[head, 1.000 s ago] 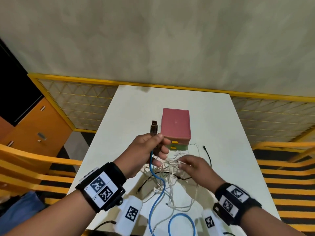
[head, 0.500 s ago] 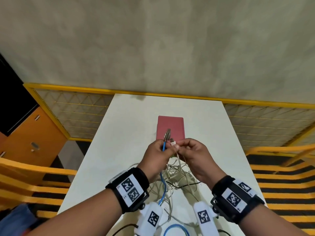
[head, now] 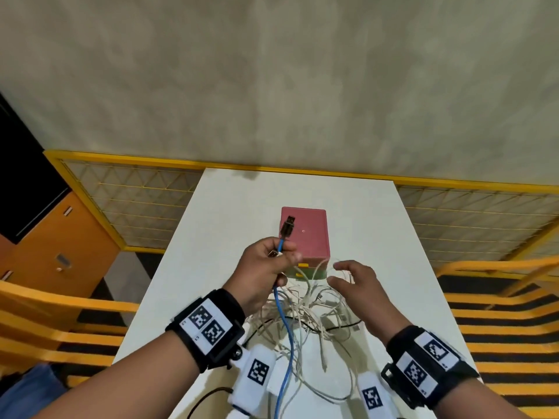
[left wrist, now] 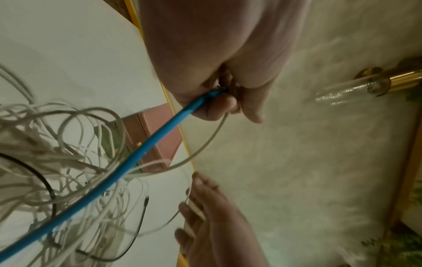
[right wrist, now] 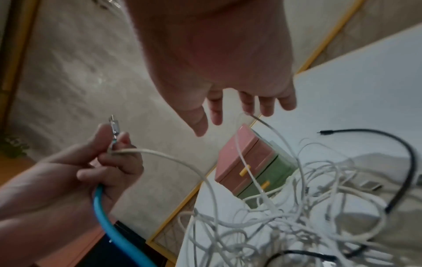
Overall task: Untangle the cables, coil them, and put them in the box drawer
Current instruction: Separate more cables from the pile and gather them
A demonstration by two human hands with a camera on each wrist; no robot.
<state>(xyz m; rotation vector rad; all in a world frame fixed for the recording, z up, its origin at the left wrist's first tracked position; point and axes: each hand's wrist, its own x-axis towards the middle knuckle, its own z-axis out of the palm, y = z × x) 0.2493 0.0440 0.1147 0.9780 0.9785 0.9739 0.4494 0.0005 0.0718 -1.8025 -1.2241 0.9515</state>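
Observation:
My left hand [head: 266, 267] is raised and grips the blue cable [head: 287, 337] just below its dark USB plug [head: 287, 226], together with one white cable's end [right wrist: 160, 155]. The blue cable [left wrist: 128, 166] [right wrist: 114, 227] hangs down into a tangle of white cables [head: 305, 316] [right wrist: 285, 225] and a black cable [right wrist: 388, 144] on the white table [head: 227, 237]. My right hand [head: 360, 285] [right wrist: 233, 104] hovers over the tangle with fingers spread; a white loop brushes its fingertips. Behind stands the pink box [head: 305, 234] with a green drawer [right wrist: 267, 182] and yellow handles.
The table's far edge meets a yellow-framed mesh rail [head: 453, 213] and a beige wall. An orange cabinet [head: 60, 246] stands to the left. Yellow rails [head: 499, 303] lie on both sides below the table. Bare tabletop lies left and right of the box.
My right hand has let go near the plugs, dropped away to the right and opened over the tangle. My left hand keeps the blue cable raised and now also holds a white end.

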